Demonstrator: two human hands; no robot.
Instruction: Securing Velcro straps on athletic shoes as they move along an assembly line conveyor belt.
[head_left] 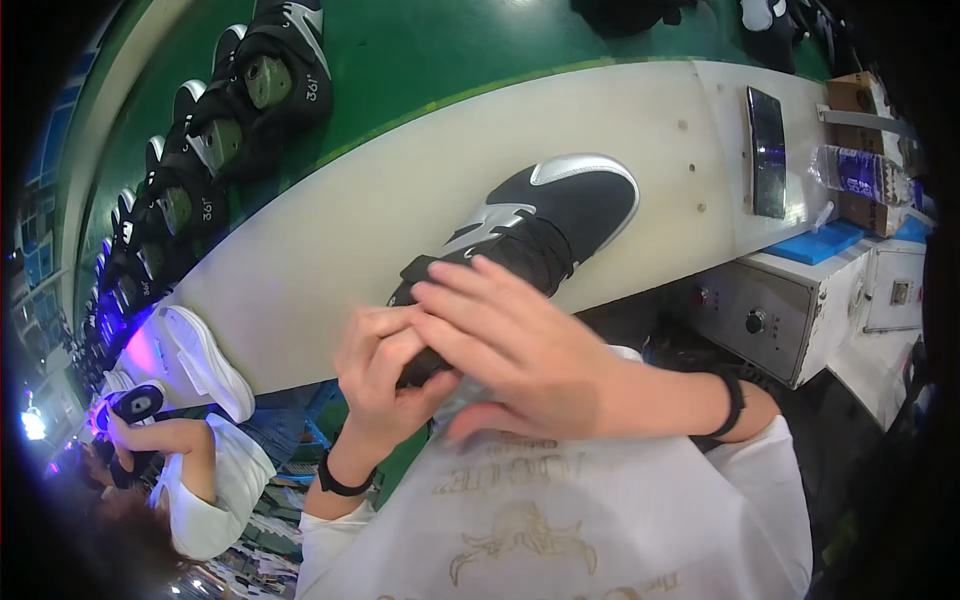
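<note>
A black sneaker (560, 215) with a silver toe edge and silver side panels lies in front of me on the pale bench, toe pointing away to the right. My left hand (385, 365) is closed around its heel end, fingers bent at the collar. Over the shoe's opening, my right hand (510, 340) reaches across with fingers stretched out, its fingertips touching or nearly touching the left fingers. It is slightly blurred. Both hands hide the heel and most of the opening. Black laces (545, 245) show just beyond the right fingers.
A row of black sneakers (270, 85) stands on the green surface at left. A white shoe (205, 365) sits on the bench (330, 230) near a person in white (215, 490). At right are a phone (767, 150), a plastic bottle (865, 175) and a control box (760, 315).
</note>
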